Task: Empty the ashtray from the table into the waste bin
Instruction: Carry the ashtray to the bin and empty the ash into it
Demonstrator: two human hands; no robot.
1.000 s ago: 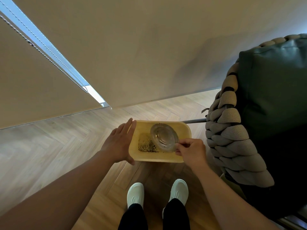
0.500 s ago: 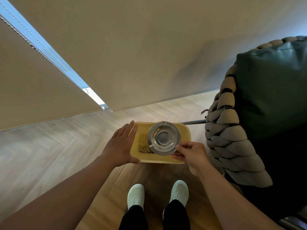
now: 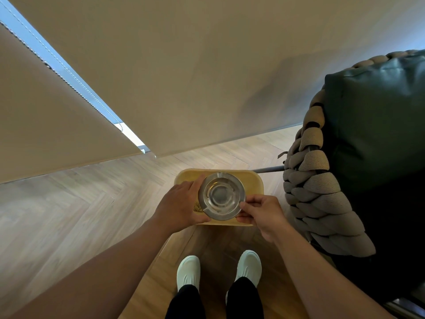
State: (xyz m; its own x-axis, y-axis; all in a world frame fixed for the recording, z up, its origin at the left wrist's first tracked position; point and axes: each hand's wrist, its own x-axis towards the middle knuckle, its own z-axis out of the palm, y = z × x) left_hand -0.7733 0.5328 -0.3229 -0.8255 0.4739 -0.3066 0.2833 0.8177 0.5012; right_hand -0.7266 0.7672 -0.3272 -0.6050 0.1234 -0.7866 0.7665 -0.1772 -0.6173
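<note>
At the far left a beige roller blind hangs with a bead chain running along its edge, a strip of bright window beside it. Below lies pale herringbone wood floor.

The left hand reaches in over the near-left corner of the waste bin — a yellow, rounded-rectangular tub standing on the floor. Its fingers lie along the left rim of the ashtray, thumb curled below; whether it truly grips the rim or only rests against it cannot be told. The ashtray is a round, shiny metal dish held level and open side up, above the bin's opening. Its bowl looks bare, showing only reflections. Inside the bin, a patch of speckled brownish debris shows between the left hand and the dish.

The right hand pinches the ashtray's right rim, thumb and fingers closed on it.

Below are two white shoes. Right of the bin stands a chair with thick braided rope and a dark green cushion. No writing or label is legible anywhere.
</note>
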